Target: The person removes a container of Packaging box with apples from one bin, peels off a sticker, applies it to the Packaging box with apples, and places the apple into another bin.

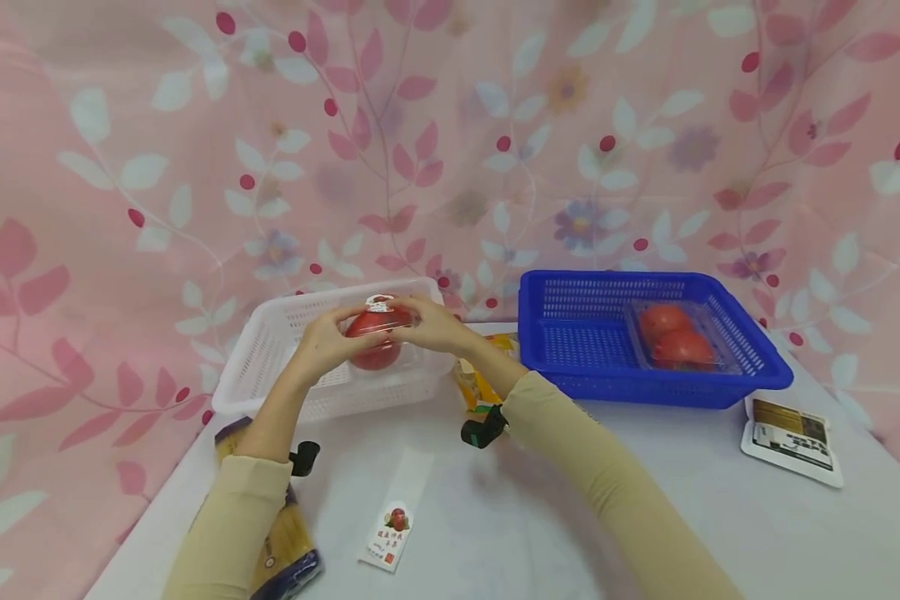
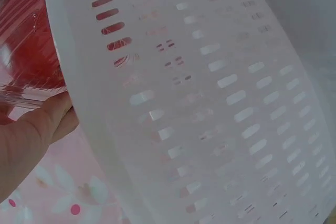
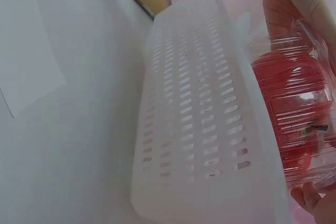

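Your left hand (image 1: 326, 342) and right hand (image 1: 433, 326) grip opposite sides of the clear plastic fruit pack (image 1: 376, 358) above the white basket (image 1: 378, 402). Expect moderate weight, slick, flexible plastic, bruisable contents; support both ends, don't squeeze. Your right-wrist view shows a dark stem-like piece (image 3: 317, 127); the head view doesn't.

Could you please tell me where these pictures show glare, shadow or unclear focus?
Right wrist view: bright glare streaks cross the plastic-packed red fruit; left wrist view: the white basket looks hazy and rather soft; head view: fairly even light, with a soft shadow on the table near the right sleeve.
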A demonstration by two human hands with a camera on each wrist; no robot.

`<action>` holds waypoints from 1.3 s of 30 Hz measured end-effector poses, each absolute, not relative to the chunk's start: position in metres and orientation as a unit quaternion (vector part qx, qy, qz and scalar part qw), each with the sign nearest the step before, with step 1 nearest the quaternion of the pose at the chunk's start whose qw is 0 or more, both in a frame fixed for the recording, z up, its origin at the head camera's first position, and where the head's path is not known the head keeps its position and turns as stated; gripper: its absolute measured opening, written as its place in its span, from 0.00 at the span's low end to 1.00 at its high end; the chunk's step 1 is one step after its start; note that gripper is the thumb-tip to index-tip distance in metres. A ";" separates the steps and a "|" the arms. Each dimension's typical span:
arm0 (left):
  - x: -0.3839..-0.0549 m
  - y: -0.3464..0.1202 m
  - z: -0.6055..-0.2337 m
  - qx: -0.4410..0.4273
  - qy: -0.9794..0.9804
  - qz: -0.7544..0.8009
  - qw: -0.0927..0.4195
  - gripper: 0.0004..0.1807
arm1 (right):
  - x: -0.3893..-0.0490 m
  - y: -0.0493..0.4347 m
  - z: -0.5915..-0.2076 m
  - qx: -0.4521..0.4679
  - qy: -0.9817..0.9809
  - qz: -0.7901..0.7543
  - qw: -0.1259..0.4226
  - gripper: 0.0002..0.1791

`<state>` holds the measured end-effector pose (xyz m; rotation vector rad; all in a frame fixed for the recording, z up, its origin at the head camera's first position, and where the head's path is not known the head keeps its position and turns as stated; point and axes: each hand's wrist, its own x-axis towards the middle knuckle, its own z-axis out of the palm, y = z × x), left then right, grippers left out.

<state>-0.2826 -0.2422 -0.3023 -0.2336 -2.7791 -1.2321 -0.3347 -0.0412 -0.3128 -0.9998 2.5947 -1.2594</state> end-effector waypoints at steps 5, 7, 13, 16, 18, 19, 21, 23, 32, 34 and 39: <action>-0.301 -0.243 -0.307 -0.063 -0.927 -0.369 0.023 0.48 | -0.347 -0.045 -0.321 -0.332 0.844 -0.419 0.047 0.28; -0.305 -0.244 -0.312 -0.060 -0.928 -0.367 0.014 0.47 | -0.350 -0.047 -0.326 -0.337 0.844 -0.413 0.050 0.27; -0.312 -0.247 -0.330 -0.057 -0.919 -0.391 -0.013 0.45 | -0.357 -0.051 -0.339 -0.336 0.863 -0.371 0.062 0.28; -0.316 -0.248 -0.335 -0.061 -0.914 -0.400 -0.015 0.44 | -0.359 -0.051 -0.340 -0.335 0.866 -0.365 0.062 0.26; -0.318 -0.249 -0.337 -0.062 -0.912 -0.404 -0.020 0.43 | -0.361 -0.052 -0.339 -0.344 0.868 -0.353 0.060 0.25; -0.319 -0.249 -0.338 -0.065 -0.911 -0.406 -0.023 0.42 | -0.361 -0.052 -0.338 -0.348 0.869 -0.346 0.061 0.25; -0.321 -0.251 -0.339 -0.066 -0.907 -0.414 -0.029 0.41 | -0.363 -0.054 -0.337 -0.361 0.873 -0.322 0.058 0.25; -0.323 -0.252 -0.341 -0.066 -0.903 -0.423 -0.034 0.40 | -0.365 -0.056 -0.337 -0.369 0.879 -0.295 0.058 0.25; -0.329 -0.260 -0.354 -0.065 -0.896 -0.440 -0.022 0.41 | -0.371 -0.070 -0.341 -0.408 0.894 -0.182 0.046 0.29; -0.331 -0.261 -0.357 -0.062 -0.899 -0.434 -0.021 0.42 | -0.371 -0.071 -0.342 -0.402 0.899 -0.168 0.048 0.30; -0.335 -0.259 -0.361 -0.073 -0.914 -0.400 -0.007 0.41 | -0.370 -0.073 -0.347 -0.377 0.912 -0.155 0.049 0.34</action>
